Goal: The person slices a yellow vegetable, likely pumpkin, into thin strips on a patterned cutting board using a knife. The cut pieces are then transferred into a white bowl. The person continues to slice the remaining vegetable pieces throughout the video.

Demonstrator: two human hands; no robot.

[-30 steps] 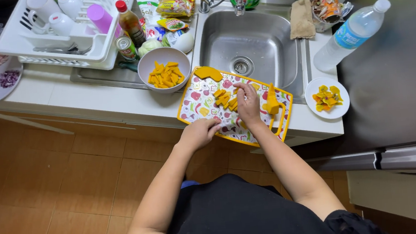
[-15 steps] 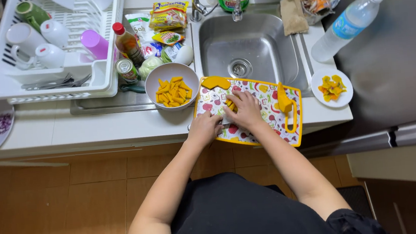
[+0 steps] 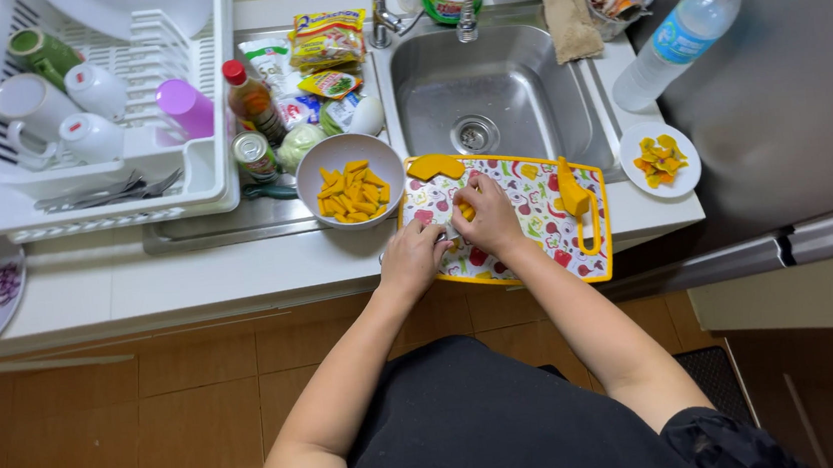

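Orange piece (image 3: 468,210) sits mid-frame on the board (image 3: 538,243), pinned under my right hand (image 3: 488,214); fingers curled narrow around it. My judgement: firm, dense flesh, light wt, cut faces likely slick, so grip by the flat sides, fingertips tucked back. Left hand (image 3: 416,255) closed at the board's left edge; a thin blade seems to show near it, but I cannot tell what it grips. Larger orange chunks lie at board top-left and right. Bowl (image 3: 349,181) w/ cut strips just left of board. Sink (image 3: 495,97) above. Small plate (image 3: 660,158) w/ scraps at right. Dish rack (image 3: 91,182) upper left.
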